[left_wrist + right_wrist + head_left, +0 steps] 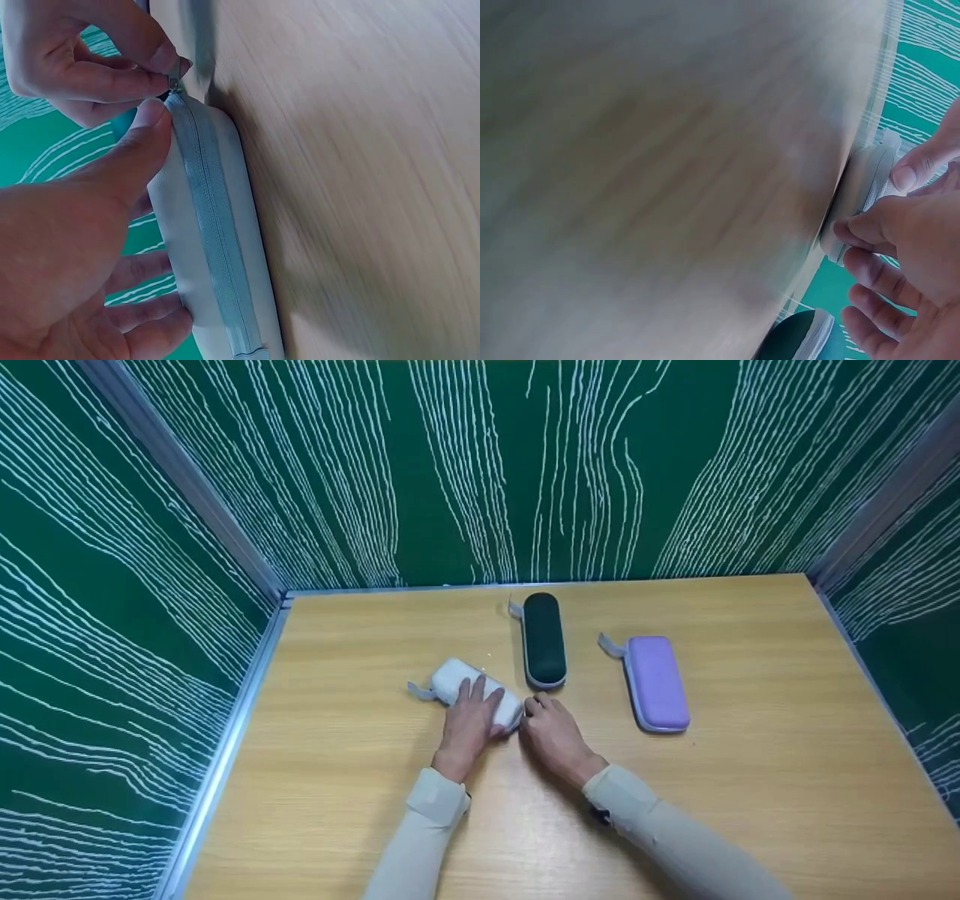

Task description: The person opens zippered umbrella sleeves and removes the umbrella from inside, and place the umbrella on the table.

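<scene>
A white zip case [448, 676] lies aslant on the table, a grey strap loop [421, 691] at its far left end. My left hand [471, 729] holds the case, fingers spread over its top and thumb against the zipped side. In the left wrist view, a grey zipper [212, 225] runs along that side, its teeth meeting in the stretch that shows. My right hand [556, 737] is at the case's near right end, thumb and forefinger pinching the small metal zipper pull [174, 81]. The left thumb tip sits just beside the pull.
A dark green zip case [544, 639] stands lengthwise behind my right hand. Farther right lies a purple zip case [658, 682] with a grey strap. Green panels [465, 472] with white wavy lines wall in the wooden table [337, 780] at the back and sides.
</scene>
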Demonstrator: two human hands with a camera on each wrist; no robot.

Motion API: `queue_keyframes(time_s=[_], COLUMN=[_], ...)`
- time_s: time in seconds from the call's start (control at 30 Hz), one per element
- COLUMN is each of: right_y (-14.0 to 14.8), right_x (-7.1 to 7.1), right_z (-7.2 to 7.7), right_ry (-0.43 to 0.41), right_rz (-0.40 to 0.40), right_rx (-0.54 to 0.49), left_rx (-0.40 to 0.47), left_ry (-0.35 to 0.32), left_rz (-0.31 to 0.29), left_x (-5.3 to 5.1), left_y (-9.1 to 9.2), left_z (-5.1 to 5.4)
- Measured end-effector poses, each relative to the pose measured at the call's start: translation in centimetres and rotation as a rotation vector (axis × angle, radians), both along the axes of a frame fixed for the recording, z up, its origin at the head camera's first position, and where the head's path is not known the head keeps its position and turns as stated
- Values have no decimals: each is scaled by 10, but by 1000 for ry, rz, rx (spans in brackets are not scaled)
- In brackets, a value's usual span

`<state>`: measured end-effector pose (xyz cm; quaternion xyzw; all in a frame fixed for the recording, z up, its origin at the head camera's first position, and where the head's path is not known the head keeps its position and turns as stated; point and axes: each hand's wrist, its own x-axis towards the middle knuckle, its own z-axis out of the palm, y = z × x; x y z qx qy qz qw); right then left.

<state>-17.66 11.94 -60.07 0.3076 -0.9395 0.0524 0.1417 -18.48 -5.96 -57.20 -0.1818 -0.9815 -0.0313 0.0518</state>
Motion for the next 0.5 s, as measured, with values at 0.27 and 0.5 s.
queue_keyframes(time_s=[0.27, 0.5], right_y=[-3, -4], right_x=[2, 2], right_z=[0, -1], right_ry=[55, 76], right_rz=[-5, -6], right_rx=[9, 7], left_rx=[-14, -30], left_ry=[59, 65], left_rz=[12, 29], left_x=[2, 1], left_y=[1, 4], left_z=[2, 1])
